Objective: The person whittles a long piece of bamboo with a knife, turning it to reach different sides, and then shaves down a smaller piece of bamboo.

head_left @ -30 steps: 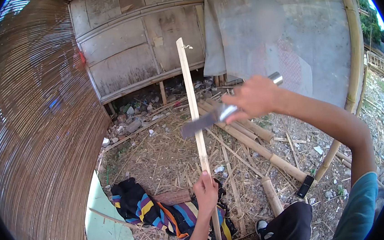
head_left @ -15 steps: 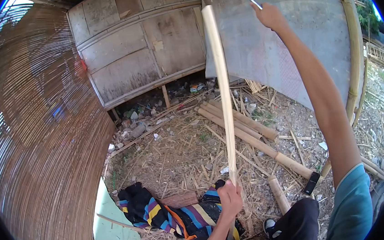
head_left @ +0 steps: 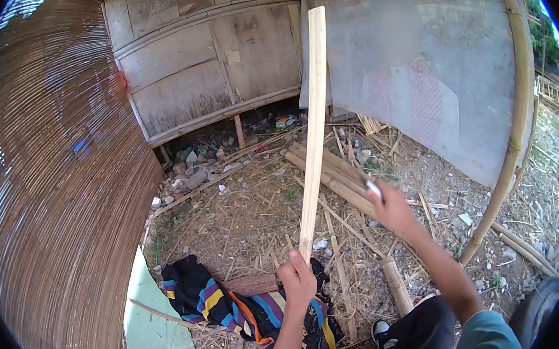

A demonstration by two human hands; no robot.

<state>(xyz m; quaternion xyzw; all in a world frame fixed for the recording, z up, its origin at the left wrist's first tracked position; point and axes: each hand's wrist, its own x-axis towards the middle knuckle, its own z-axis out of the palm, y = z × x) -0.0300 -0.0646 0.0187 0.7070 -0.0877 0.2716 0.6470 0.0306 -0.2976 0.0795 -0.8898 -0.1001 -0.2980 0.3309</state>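
Note:
My left hand (head_left: 297, 280) is closed round the lower end of a split bamboo strip (head_left: 314, 118). The strip stands upright with its top leaning a little to the right. My right hand (head_left: 392, 210) grips a knife (head_left: 374, 189) to the right of the strip, apart from it; its blade is smeared and hard to make out. Below my left hand lies a striped cloth (head_left: 221, 306) with black, yellow, blue and orange bands. Beside the cloth, a reddish-brown wood block (head_left: 252, 284) rests on the ground.
Several bamboo poles (head_left: 343, 185) lie ahead on the littered ground, with a short bamboo piece (head_left: 397, 284) near my knee. A woven bamboo screen (head_left: 62, 193) rises on the left, a grey sheet (head_left: 429, 61) on the right. A pale green board (head_left: 153, 332) lies lower left.
My right hand has swung down with the knife from high on the right to beside the strip. My left hand has shifted left, and the strip's top now leans further right.

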